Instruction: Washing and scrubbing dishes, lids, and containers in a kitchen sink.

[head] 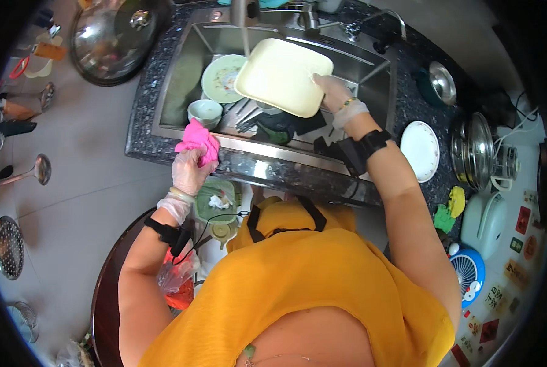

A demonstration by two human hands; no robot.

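My right hand (334, 94), in a clear disposable glove, grips the right edge of a cream rectangular tray (285, 75) held over the steel sink (369, 80). The tray lies beside the stream from the faucet (244, 13). My left hand (191, 169), gloved too, holds a bunched pink cloth (199, 140) at the sink's front left rim. Just beyond the cloth, a small white bowl (204, 113) sits in the sink, with a pale green patterned plate (224, 79) behind it. Metal utensils (250, 114) and a dark item with a green inside (275, 130) lie partly under the tray.
On the right counter are a white plate (420, 151), green (445, 219) and yellow (457, 201) cloths or sponges, glass lids (477, 149) and a metal bowl (442, 83). A large glass lid (115, 39) is at the upper left. A green bin (214, 202) stands below the counter's front edge.
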